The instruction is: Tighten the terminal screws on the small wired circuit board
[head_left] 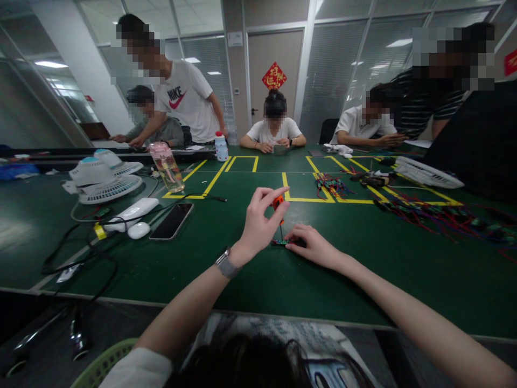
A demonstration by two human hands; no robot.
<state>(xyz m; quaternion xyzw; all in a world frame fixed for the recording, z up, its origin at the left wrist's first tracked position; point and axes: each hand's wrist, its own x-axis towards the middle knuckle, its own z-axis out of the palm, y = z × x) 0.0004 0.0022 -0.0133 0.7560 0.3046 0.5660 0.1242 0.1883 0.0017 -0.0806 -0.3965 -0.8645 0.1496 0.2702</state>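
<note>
My left hand (258,223) is raised above the green table (363,269), its fingers pinched on the orange handle of a small screwdriver (278,203). The thin shaft runs straight down to a small dark circuit part (280,242) lying on the table. My right hand (311,245) lies flat on the table and presses on that part from the right. A watch sits on my left wrist.
A black phone (173,221), white mouse (138,230), white power strip (131,211), black cables and two small fans (103,180) lie at left. A pink bottle (168,167) stands behind. Coloured wire bundles (444,215) spread at right. Several people sit or stand along the far side.
</note>
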